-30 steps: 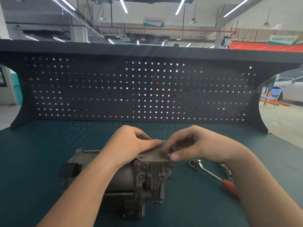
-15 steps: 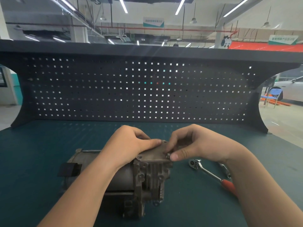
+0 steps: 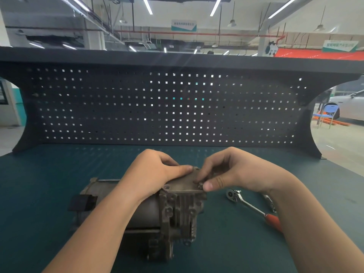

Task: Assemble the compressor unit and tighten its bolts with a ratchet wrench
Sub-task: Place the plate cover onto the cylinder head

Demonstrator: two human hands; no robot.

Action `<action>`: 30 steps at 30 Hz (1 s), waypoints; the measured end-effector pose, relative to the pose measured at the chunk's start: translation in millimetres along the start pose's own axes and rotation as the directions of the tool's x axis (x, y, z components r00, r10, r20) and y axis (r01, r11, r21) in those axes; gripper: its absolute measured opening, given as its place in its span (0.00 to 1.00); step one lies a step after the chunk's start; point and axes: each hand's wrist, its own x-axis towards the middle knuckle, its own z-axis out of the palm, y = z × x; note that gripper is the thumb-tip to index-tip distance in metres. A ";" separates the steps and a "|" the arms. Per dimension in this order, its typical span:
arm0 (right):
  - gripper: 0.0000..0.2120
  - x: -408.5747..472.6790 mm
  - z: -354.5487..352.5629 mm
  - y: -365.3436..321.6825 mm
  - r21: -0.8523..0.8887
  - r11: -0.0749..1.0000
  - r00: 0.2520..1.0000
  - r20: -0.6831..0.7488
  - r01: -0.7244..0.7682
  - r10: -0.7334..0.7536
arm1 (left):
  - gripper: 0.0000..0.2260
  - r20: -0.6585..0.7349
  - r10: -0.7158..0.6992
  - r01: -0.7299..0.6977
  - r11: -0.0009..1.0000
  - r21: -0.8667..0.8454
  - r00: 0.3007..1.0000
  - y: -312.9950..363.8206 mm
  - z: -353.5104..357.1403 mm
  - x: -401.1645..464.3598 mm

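The grey metal compressor unit (image 3: 173,215) lies on its side on the green bench mat. A flat cover plate (image 3: 182,184) sits on top of its finned head. My left hand (image 3: 153,174) rests on the plate and body, thumb pressed along the plate's far edge. My right hand (image 3: 232,172) pinches a small bolt (image 3: 200,185) between thumb and forefinger at the plate's near right corner. An empty bolt hole shows at the plate's near left corner. The ratchet wrench (image 3: 248,205) with a red handle lies on the mat to the right, partly under my right forearm.
A second slim metal tool (image 3: 269,201) lies beside the ratchet, mostly hidden by my forearm. A dark pegboard panel (image 3: 177,107) rises along the back of the bench. The green mat (image 3: 49,184) spreads wide to the left and right.
My right fingers have shifted slightly on the bolt at the plate's corner. The left hand, compressor and ratchet have stayed put.
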 end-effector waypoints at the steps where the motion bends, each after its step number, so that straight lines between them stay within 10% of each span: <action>1: 0.08 1.0 0.9 0.2 -0.022 1.000 1.000 -0.017 0.003 -0.003 | 0.16 -0.001 0.001 -0.001 1.000 -0.004 1.000 -0.2 0.2 0.0; 30: 0.07 4.0 1.2 4.2 -0.013 1.000 1.000 -0.023 0.016 -0.016 | 0.16 -0.017 0.007 -0.007 1.000 0.009 1.000 -2.6 1.4 2.7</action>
